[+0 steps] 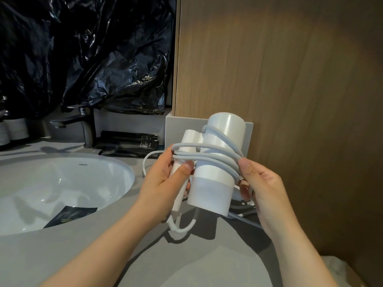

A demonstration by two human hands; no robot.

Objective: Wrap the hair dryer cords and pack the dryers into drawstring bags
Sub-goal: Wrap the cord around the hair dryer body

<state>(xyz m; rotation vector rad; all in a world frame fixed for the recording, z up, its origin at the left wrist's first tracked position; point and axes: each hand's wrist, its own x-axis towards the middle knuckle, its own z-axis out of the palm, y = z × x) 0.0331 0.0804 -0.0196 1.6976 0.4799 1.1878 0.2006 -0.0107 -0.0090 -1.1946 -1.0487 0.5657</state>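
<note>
A white hair dryer (215, 175) with a folded handle is held above the grey counter, its barrel pointing up and away. Its pale grey cord (209, 155) is looped several times around the barrel and handle. My left hand (163, 179) grips the handle and pins the cord loops on the left. My right hand (259, 183) holds the barrel's right side, thumb pressing the loops. A loose white cord end (182, 227) hangs below the dryer. No drawstring bag is recognisable in view.
A white oval sink (62, 183) with a dark packet (70, 215) in it lies at left, behind it a dark faucet (83, 125) and black sachets (128, 143). Black plastic sheeting (87, 54) covers the back. A wooden panel (290, 79) rises at right.
</note>
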